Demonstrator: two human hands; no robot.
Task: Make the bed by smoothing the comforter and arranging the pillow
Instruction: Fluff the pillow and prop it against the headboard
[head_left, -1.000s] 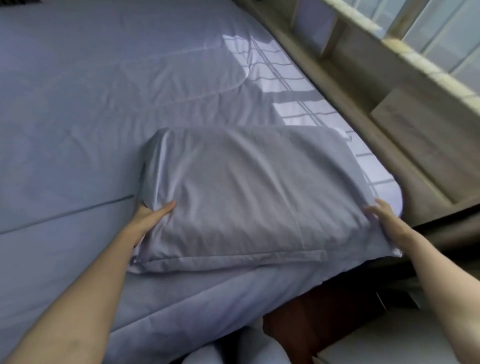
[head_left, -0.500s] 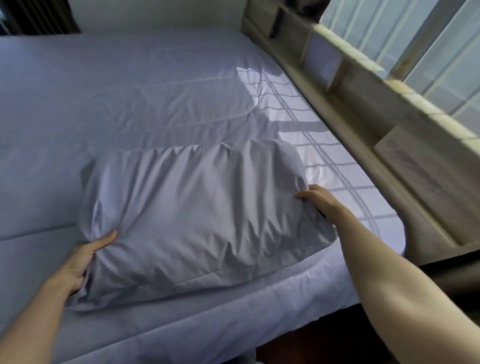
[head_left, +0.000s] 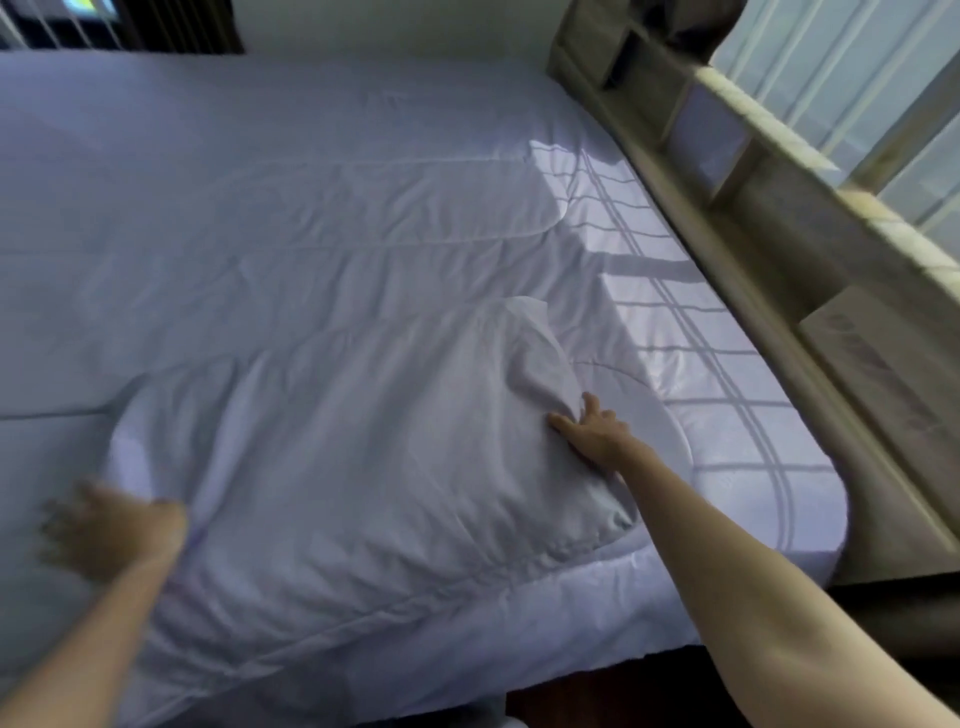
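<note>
Nearest, the left hand (head_left: 109, 530) is at the pillow's near left corner. It is blurred, but its fingers look spread and seem to hold nothing. The pillow (head_left: 353, 467) lies slantwise on the comforter (head_left: 311, 234) at the near right part of the bed, rumpled, with its far right corner standing up in a peak. The right hand (head_left: 592, 431) rests on the pillow's right end with its fingers splayed against the bunched cloth, pressing rather than pinching as far as I can tell. Right of it a strip of sunlit sheet (head_left: 727, 415) runs beside the wooden headboard (head_left: 779, 270).

The step in hand looks like arranging the pillow. Next it probably needs squaring to the headboard, then the peaked corner flattened and the cover's creases stroked out. Farther off, the comforter shows a few soft folds.
</note>
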